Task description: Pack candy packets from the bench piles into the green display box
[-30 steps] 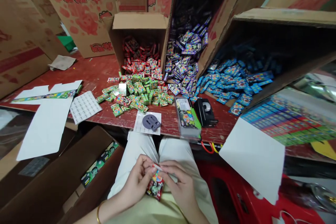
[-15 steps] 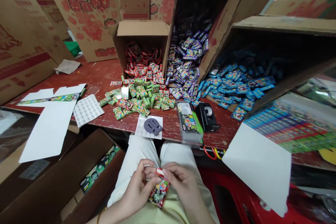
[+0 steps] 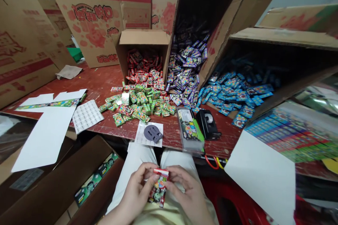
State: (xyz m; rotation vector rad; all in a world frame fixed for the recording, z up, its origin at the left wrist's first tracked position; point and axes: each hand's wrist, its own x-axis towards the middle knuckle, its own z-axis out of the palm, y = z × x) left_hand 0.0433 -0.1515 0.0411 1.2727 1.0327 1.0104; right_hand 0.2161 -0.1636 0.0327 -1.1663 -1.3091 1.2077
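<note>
Pkt (image 3: pixel 158 189), red, pinched in grip of L hand (image 3: pixel 137 191), R hand (image 3: pixel 189 193); table edge (image 3: pixel 171 142) ahead

The small red printed packet (image 3: pixel 158 190) held between the left hand (image 3: pixel 137 193) and right hand (image 3: pixel 188 195) looks like glossy card; the red-painted wooden worktop (image 3: pixel 100 81) is scuffed and rough; the brown corrugated cardboard boxes (image 3: pixel 92 14) are matt; the white paper sheets (image 3: pixel 44 137) are smooth; the black plastic tape dispenser (image 3: pixel 210 123) shines faintly.
</note>
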